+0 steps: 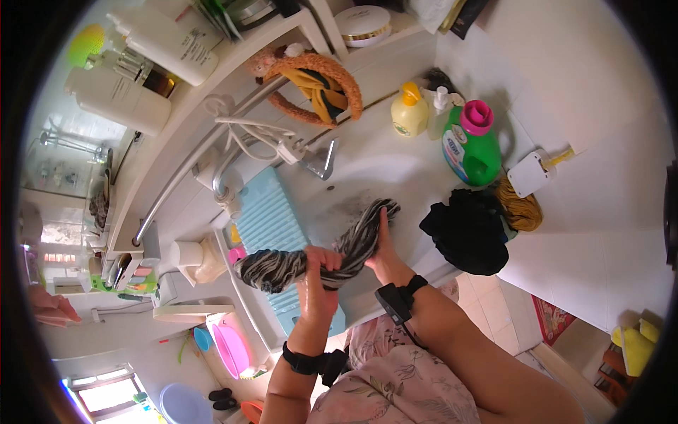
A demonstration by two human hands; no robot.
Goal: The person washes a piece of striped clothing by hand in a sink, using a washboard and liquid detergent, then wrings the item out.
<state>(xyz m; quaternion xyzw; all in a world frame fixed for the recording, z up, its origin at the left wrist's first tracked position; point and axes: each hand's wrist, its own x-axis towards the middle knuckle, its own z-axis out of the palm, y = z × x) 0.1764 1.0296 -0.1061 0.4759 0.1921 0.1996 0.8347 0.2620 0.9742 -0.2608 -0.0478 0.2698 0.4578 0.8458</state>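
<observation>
A black-and-white striped cloth [356, 241] is bunched into a twisted length above the white washbasin [365, 169] and the light blue washboard [273, 212]. My left hand [319, 286] is closed around its middle, and the cloth's left end bulges out beyond the fist over the board. Toward the cloth's upper right end, my right hand [384, 246] holds it against the palm, thumb stretched along it. Grey water marks show in the basin beneath. A black garment [466, 233] lies heaped on the basin's right edge, beside a mustard-coloured cloth [519, 205].
Behind the basin stand a green detergent bottle [474, 146] with a pink cap and a yellow pump bottle [409, 114]. The chrome faucet [324, 159] is at the back, with a white cable and plug [288, 151] near it. Fluffy headbands [318, 95] hang from the rail.
</observation>
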